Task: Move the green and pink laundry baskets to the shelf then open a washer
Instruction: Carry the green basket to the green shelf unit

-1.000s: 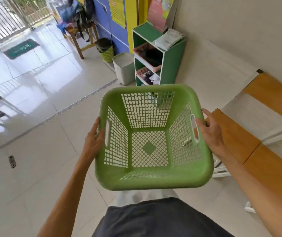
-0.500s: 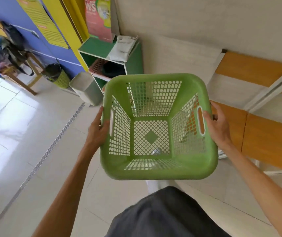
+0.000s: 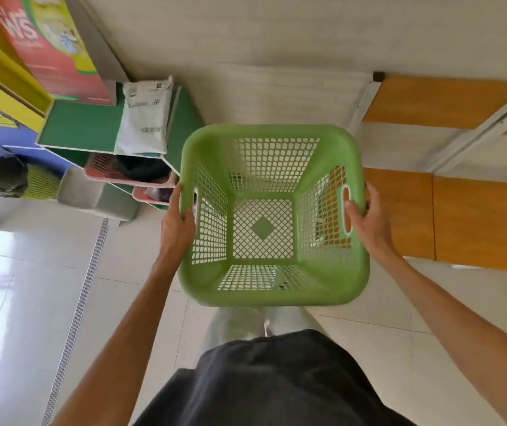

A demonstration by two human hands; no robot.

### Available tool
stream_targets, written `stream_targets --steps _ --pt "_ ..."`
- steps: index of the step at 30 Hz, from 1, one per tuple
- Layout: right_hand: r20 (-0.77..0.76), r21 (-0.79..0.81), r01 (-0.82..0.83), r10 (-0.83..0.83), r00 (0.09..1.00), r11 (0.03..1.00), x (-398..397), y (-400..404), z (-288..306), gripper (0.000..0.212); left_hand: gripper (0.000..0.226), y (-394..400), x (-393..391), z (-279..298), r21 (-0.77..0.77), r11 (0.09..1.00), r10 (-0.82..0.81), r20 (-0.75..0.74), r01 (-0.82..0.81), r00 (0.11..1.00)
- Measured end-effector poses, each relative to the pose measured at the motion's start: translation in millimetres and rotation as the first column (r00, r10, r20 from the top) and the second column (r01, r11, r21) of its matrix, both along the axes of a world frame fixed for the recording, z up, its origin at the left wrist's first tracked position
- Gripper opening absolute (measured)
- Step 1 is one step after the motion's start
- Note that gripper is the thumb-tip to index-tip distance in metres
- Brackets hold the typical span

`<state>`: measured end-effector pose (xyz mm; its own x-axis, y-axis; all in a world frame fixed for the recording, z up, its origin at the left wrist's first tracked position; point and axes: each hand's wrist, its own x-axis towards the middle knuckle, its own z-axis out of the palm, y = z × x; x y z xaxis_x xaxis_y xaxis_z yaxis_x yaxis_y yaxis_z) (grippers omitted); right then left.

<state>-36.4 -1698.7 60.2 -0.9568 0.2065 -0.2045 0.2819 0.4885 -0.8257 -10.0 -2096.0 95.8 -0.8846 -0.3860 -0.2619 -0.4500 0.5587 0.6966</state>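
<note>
An empty green laundry basket (image 3: pixel 272 290) with mesh walls hangs in the air in front of my waist. My left hand (image 3: pixel 177 224) grips its left rim by the handle slot. My right hand (image 3: pixel 369 221) grips the right rim at the other slot. The green shelf (image 3: pixel 83 126) stands against the wall just left of the basket. Two pink baskets (image 3: pixel 129 176) with dark items sit in its compartments, the lower one partly hidden behind my left hand. No washer is in view.
A white package (image 3: pixel 144 118) and a red-green box (image 3: pixel 52 47) rest on top of the shelf. A grey bin (image 3: pixel 92 195) and a yellow-green bin with a black bag (image 3: pixel 18 181) stand to its left. Orange-and-white bench panels (image 3: pixel 473 216) run along the wall on the right.
The view has swung right and down and closed in on the shelf. The basket has stayed level in both hands and is now beside the shelf's right side.
</note>
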Motion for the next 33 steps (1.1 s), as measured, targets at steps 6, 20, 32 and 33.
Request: stream_targets --steps 6,20,32,33 --pt "0.216 0.22 -0.061 0.012 0.976 0.974 -47.8 -5.6 -69.2 0.059 0.082 -2.1 -67.3 -78.7 -0.103 0.977 -0.174 0.114 0.186 0.978" --pt "0.478 0.355 -0.073 -0.114 0.871 0.932 -147.8 -30.0 -283.1 0.041 0.083 -39.4 -183.7 -313.2 -0.045 0.915 -0.379 0.239 0.4 0.894" --pt "0.669 0.147 -0.104 -0.021 0.743 0.984 -189.3 -31.9 -374.3 0.041 0.096 -49.3 -234.7 -400.8 0.014 0.907 -0.402 0.328 0.421 0.855" --pt "0.666 0.152 -0.086 -0.038 0.745 0.985 -189.6 -33.5 -377.9 0.039 0.096 -51.0 -235.4 -403.5 0.03 0.91 -0.4 0.329 0.414 0.855"
